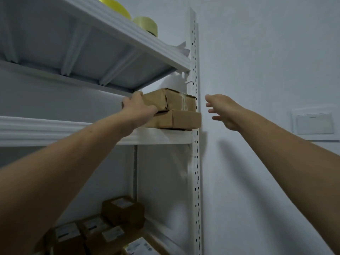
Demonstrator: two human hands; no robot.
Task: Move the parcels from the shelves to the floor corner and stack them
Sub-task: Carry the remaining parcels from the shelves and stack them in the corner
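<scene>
Two brown cardboard parcels are stacked at the right end of the middle shelf (55, 129). The upper parcel (173, 99) has clear tape across it; the lower parcel (182, 119) sticks out a little to the right. My left hand (138, 107) grips the left end of the upper parcel, thumb on top. My right hand (222, 111) hovers in the air to the right of the shelf post (196, 162), fingers spread and relaxed, touching nothing. Several more brown parcels with white labels (121, 210) lie on the lower shelf.
Two yellow tape rolls (147, 24) and some paper sit on the top shelf, whose underside hangs just above the stacked parcels. A white wall runs along the right, with a light switch plate (314, 124) on it.
</scene>
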